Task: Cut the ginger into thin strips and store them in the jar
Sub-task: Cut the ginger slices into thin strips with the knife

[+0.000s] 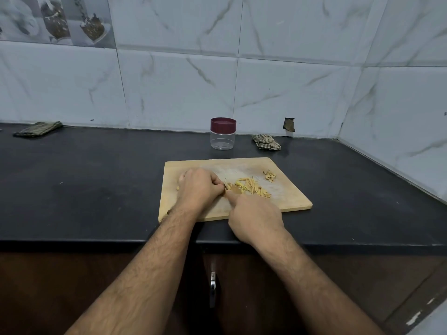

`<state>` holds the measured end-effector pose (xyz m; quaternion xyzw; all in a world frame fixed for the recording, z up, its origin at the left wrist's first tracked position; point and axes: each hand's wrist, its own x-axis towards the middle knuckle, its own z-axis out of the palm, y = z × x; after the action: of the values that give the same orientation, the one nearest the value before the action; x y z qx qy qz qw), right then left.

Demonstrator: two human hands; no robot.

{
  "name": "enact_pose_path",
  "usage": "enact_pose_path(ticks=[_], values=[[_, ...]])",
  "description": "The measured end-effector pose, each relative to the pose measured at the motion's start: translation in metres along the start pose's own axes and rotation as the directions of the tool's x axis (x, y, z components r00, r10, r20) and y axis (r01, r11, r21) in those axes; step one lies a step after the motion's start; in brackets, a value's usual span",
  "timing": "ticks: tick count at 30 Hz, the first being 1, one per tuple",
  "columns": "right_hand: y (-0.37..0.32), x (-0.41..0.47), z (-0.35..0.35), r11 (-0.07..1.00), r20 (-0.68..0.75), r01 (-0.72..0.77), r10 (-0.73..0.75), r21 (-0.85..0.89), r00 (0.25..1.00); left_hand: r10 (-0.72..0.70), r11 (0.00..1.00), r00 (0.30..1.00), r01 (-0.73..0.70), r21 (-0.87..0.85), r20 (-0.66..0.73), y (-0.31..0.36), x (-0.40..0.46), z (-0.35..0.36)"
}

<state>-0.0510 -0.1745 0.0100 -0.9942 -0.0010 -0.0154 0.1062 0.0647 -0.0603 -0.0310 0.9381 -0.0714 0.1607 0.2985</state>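
A person's two bare hands work over a wooden cutting board point(285, 201) that lies on a black bench point(96, 189), near its front edge. The left hand point(198, 187) rests on the left part of the board with its fingers curled down over a piece of ginger point(181, 178), most of it hidden beneath the knuckles. The right hand point(254, 218) comes in from the near side, fingers wrapped around a knife point(227, 186); only a short stretch of blade shows between the two hands, just right of the left fingertips. The handle is hidden in the fist.

A loose heap of pale yellow ginger strips point(251, 187) lies on the middle of the board, just right of the blade. Farther right and toward the far edge of the board sits a small pile of brownish peel scraps point(269, 175), apart from the strips.

Beyond the board, close to the tiled wall point(290, 81), a clear plastic jar point(222, 140) stands upright with its maroon lid point(223, 124) on. A crumpled checked cloth point(266, 142) lies to the right of the jar. A second folded cloth point(37, 128) lies at the far left of the bench, well apart from everything else.
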Motion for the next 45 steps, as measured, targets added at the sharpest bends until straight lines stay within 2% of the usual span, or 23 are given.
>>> enact_pose_path(ticks=[7, 12, 36, 45], values=[[0.013, -0.016, -0.005, 0.995, 0.027, -0.051, 0.049, 0.087, 0.998, -0.001, 1.0, 1.0, 0.001, 0.014, 0.007, 0.002, -0.002, -0.002], [0.01, -0.013, -0.009, 0.991, -0.017, -0.049, 0.052, 0.127, 0.999, 0.004, 1.0, 1.0, -0.004, 0.002, -0.004, 0.002, -0.002, -0.001], [0.002, 0.005, -0.003, 0.997, 0.017, 0.006, -0.007, 0.076, 1.0, -0.041, 0.999, 0.999, 0.041, -0.01, -0.001, 0.003, -0.001, -0.003], [0.012, -0.016, 0.002, 0.997, 0.021, -0.009, 0.007, 0.078, 1.0, -0.038, 0.999, 0.999, 0.038, 0.014, -0.013, 0.006, -0.003, -0.002]])
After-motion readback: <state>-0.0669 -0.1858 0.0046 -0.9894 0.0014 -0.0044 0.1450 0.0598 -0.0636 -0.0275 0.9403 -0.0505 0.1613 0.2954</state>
